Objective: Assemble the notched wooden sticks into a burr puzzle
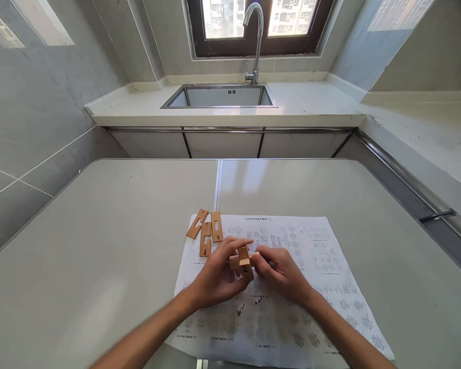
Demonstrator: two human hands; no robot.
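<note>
My left hand [215,277] and my right hand [282,274] meet over a printed instruction sheet [315,256] on the table. Between their fingertips they hold a small cluster of interlocked wooden puzzle pieces [243,261], lifted a little above the paper; one piece bears a handwritten number. Three loose flat wooden pieces [206,229] with slots lie on the sheet's far left corner, just beyond my left hand. The fingers hide part of the cluster.
The sheet lies on a pale grey table [100,246] with a seam down its middle. Beyond it runs a counter with a steel sink [218,97] and a tall faucet [255,36] under a window. Another counter [426,133] runs along the right.
</note>
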